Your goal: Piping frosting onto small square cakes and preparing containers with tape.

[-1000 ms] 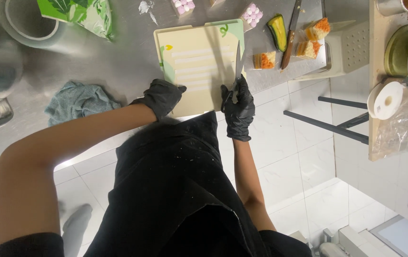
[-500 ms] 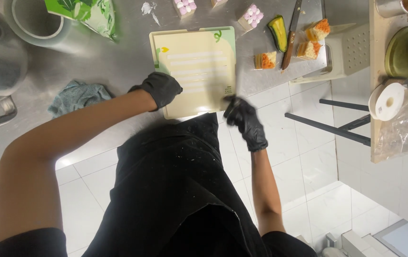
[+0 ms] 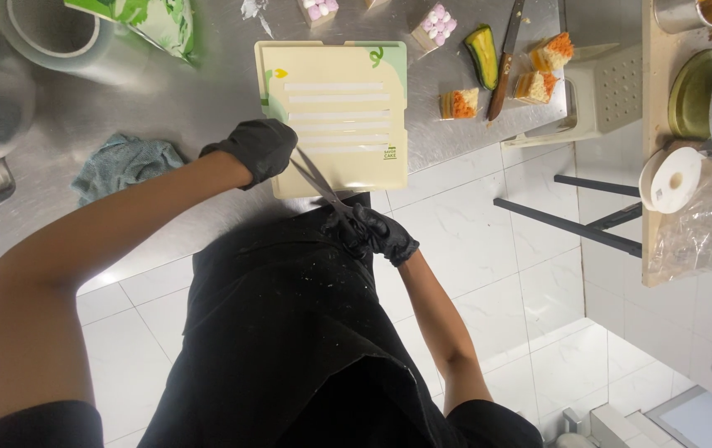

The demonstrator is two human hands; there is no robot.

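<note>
Gloved in black, the right hand grips the handles of metal scissors, blades parted and angled toward the left hand. That left hand rests curled on the near-left corner of a pale yellow cake box lying flat at the steel surface edge, by a crumpled cloth.

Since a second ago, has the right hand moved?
Yes. The right hand, holding the scissors, has pulled back off the cream box toward the body, past the counter edge.
</note>
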